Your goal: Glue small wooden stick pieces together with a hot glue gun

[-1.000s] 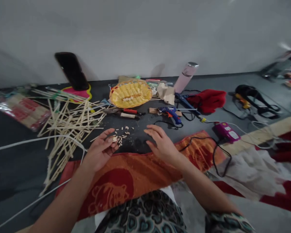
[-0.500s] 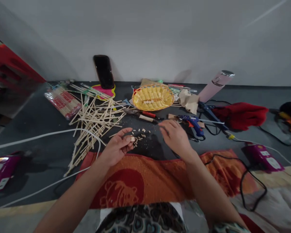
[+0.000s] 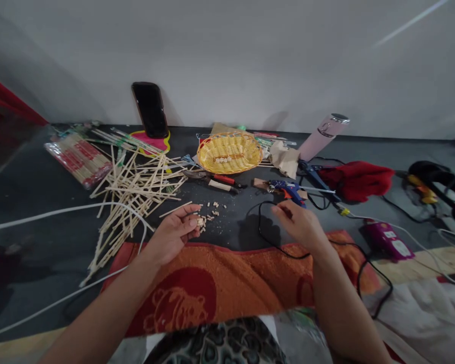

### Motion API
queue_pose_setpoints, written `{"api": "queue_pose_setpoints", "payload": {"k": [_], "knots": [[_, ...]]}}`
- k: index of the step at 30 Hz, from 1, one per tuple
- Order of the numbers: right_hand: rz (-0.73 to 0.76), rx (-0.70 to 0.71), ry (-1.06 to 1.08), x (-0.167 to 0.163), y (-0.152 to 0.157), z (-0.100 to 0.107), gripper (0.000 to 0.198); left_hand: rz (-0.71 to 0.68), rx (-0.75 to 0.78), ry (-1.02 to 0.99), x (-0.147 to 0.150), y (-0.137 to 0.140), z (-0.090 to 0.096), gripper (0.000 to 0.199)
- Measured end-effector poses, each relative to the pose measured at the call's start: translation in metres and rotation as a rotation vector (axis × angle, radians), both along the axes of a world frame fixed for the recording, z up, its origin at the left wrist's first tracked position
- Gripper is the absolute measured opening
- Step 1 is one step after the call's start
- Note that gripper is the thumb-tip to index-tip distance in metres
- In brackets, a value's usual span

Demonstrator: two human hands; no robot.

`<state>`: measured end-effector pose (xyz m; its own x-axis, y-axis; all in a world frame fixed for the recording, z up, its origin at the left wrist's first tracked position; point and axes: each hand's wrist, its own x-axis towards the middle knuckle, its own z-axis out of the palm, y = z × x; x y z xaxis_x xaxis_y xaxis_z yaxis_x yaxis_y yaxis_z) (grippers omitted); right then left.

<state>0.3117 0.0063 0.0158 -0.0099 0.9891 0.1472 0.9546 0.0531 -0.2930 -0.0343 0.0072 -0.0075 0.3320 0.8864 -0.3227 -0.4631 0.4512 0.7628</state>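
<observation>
My left hand (image 3: 176,230) is closed on a small pale cluster of cut stick pieces (image 3: 200,222), held between thumb and fingers. Just beyond it, short cut stick pieces (image 3: 215,205) lie scattered on the dark table. My right hand (image 3: 298,222) has its fingers curled at a black cord (image 3: 261,222), which loops out to the left from the fingertips. Right behind that hand lies a blue glue gun (image 3: 286,188), its handle partly covered by the fingers. A pair of pliers (image 3: 222,183) rests in the middle.
Long thin sticks (image 3: 136,187) are heaped at left beside a packet of sticks (image 3: 79,159). A yellow basket (image 3: 250,159) holds small pale pieces. A phone (image 3: 150,108) leans on the wall. A pink flask (image 3: 322,136), red cloth (image 3: 358,179) and orange towel (image 3: 242,275) are around.
My right hand has moved right and nearer to me, by the glue gun. The black cord now loops out left of it. My left hand still holds the cluster. The view has shifted slightly.
</observation>
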Motion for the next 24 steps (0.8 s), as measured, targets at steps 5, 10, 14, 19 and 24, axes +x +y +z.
{"api": "queue_pose_setpoints", "payload": {"k": [5, 10, 14, 19, 24], "knots": [[-0.051, 0.129, 0.033, 0.008, 0.009, 0.013, 0.021, 0.026, 0.018, 0.034, 0.001, 0.000, 0.000, 0.035], [0.324, 0.137, 0.305, -0.064, -0.006, 0.016, 0.013, -0.007, 0.031, 0.002, 0.007, -0.006, 0.001, 0.036], [0.601, 0.211, 0.397, -0.131, -0.016, 0.007, 0.010, -0.024, 0.013, -0.020, 0.010, -0.010, 0.004, 0.035], [0.640, 0.303, 0.452, -0.151, -0.013, -0.007, 0.010, -0.014, -0.027, -0.052, 0.010, -0.011, 0.007, 0.040], [0.640, 0.313, 0.490, -0.149, -0.013, -0.015, 0.011, -0.014, -0.022, -0.084, 0.011, -0.012, 0.006, 0.041]]}}
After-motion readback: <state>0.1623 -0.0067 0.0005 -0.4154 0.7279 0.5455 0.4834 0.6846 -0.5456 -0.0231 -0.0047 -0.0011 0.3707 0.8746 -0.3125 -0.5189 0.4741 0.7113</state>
